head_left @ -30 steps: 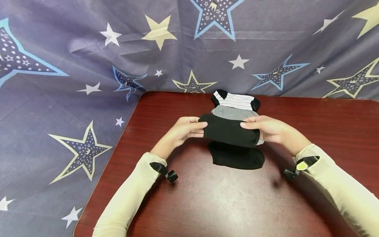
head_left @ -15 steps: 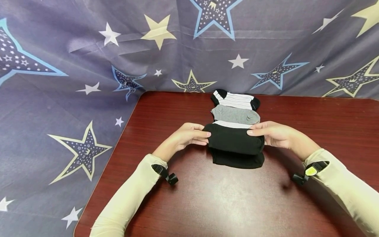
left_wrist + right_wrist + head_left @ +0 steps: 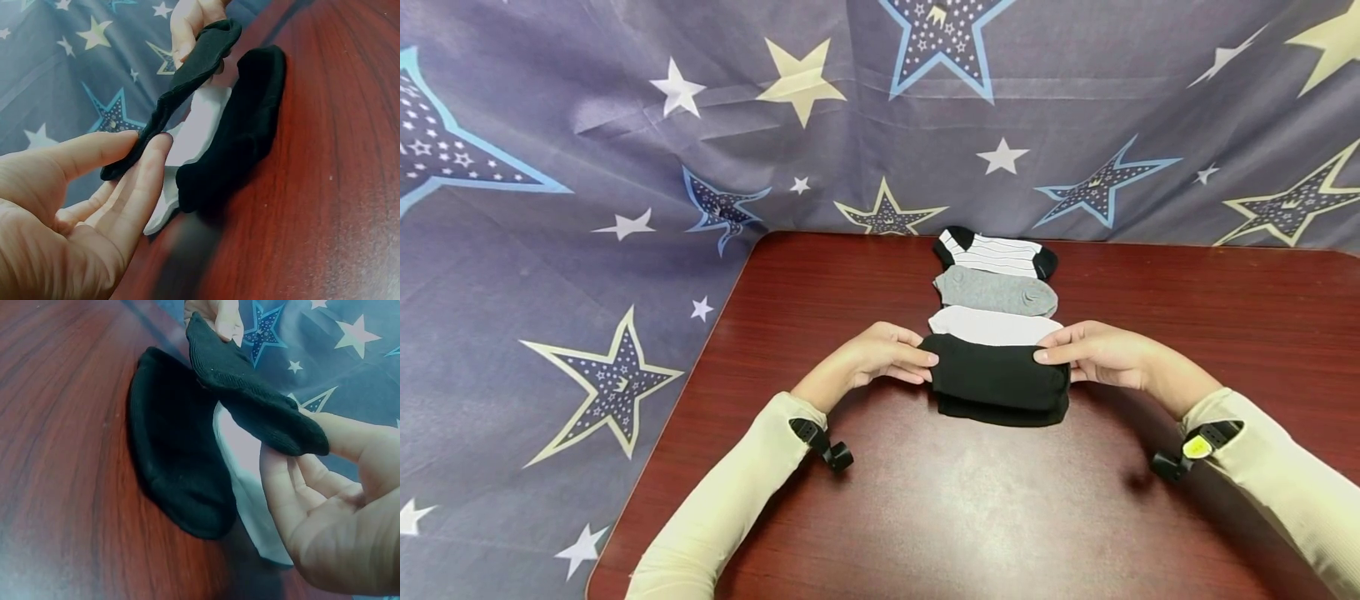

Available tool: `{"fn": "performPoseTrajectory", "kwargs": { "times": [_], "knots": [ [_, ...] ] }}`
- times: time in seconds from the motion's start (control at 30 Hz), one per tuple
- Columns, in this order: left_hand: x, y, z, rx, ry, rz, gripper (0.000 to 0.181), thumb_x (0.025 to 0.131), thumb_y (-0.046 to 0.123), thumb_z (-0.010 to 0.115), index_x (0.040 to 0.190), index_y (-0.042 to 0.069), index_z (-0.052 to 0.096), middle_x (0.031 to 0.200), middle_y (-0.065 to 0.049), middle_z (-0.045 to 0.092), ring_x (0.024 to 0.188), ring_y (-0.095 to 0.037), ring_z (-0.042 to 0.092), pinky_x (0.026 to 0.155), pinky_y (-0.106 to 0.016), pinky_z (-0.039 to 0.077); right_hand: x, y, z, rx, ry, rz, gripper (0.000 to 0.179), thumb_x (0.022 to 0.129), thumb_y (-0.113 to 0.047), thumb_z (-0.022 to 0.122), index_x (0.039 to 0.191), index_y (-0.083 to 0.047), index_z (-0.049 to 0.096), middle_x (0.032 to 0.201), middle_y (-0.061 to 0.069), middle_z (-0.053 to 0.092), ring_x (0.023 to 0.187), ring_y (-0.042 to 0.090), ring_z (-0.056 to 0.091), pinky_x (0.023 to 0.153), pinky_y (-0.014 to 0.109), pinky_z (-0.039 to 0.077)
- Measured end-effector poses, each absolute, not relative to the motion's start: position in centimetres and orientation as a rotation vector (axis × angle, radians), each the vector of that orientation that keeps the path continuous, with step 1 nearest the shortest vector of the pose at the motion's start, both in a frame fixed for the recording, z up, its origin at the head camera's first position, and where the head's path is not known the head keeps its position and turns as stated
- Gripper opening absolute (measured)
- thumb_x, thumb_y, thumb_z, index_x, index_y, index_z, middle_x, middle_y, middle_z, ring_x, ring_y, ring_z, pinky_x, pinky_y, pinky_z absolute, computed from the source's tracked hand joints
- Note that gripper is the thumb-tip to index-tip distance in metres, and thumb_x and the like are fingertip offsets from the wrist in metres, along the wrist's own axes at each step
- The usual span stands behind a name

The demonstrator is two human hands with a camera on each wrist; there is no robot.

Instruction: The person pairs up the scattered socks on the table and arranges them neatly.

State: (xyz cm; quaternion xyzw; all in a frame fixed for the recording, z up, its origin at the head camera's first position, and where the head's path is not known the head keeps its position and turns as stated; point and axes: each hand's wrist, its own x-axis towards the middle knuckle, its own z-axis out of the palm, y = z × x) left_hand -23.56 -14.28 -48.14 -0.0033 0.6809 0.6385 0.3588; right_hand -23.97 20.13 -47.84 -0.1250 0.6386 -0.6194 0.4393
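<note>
A black sock (image 3: 992, 371) is stretched flat between both hands, raised over the table in the wrist views. My left hand (image 3: 883, 354) pinches its left end between thumb and fingers; my right hand (image 3: 1101, 357) pinches the right end the same way. Below it lies another black sock (image 3: 175, 456), which in the head view shows only as a strip along the front. Just behind is a white sock (image 3: 992, 325), partly covered by the held one in the head view. Beyond that lies a grey sock (image 3: 996, 292), then a white striped sock (image 3: 1000, 255) with black heel and toe.
The socks form a column on a dark red wooden table (image 3: 925, 517), running up to its back edge. A star-patterned cloth (image 3: 625, 167) hangs behind and along the left side. Each wrist wears a small black camera on a strap.
Both hands have brought the black sock toward the front of the table, now overlapping the lower black sock. The grey and white socks behind have come into view.
</note>
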Motion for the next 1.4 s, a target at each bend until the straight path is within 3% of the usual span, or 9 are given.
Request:
{"fn": "performPoseTrajectory", "kwargs": {
  "times": [0.43,0.73,0.93,1.4],
  "knots": [
    [-23.1,-13.6,-48.6,-0.021,1.821,1.559,0.024,0.088,0.001,0.076,0.107,-0.003,0.062,0.082,-0.009,0.075,0.071,-0.015,0.075,0.078,-0.034,0.064,-23.5,20.8,-48.1,-0.26,1.727,-1.469,0.019,0.102,-0.01,0.06,0.099,-0.019,0.076,0.089,-0.01,0.074,0.083,0.003,0.068,0.078,0.024,0.058],
    [-23.1,-13.4,-48.9,0.008,1.838,1.488,0.012,0.088,0.003,0.077,0.093,0.001,0.066,0.074,-0.008,0.074,0.068,-0.013,0.074,0.074,-0.032,0.064,-23.1,20.9,-48.2,-0.229,1.822,-1.417,0.012,0.098,-0.01,0.065,0.099,-0.015,0.076,0.086,-0.01,0.074,0.077,0.002,0.066,0.074,0.024,0.059],
    [-23.0,-13.1,-49.3,-0.003,1.851,1.474,0.013,0.087,0.002,0.078,0.095,-0.002,0.068,0.072,-0.009,0.074,0.066,-0.015,0.074,0.07,-0.03,0.064,-22.9,21.0,-48.4,-0.211,1.868,-1.39,0.008,0.096,-0.01,0.068,0.1,-0.009,0.075,0.082,-0.01,0.073,0.072,0.003,0.064,0.071,0.025,0.059],
    [-22.8,-12.9,-49.7,-0.004,1.914,1.439,0.012,0.085,0.003,0.081,0.091,-0.001,0.072,0.068,-0.006,0.073,0.063,-0.013,0.073,0.064,-0.026,0.063,-22.5,20.9,-48.8,-0.185,1.991,-1.362,0.02,0.092,-0.011,0.074,0.105,0.005,0.072,0.079,-0.008,0.07,0.069,0.006,0.061,0.069,0.025,0.06]
  ]
}}
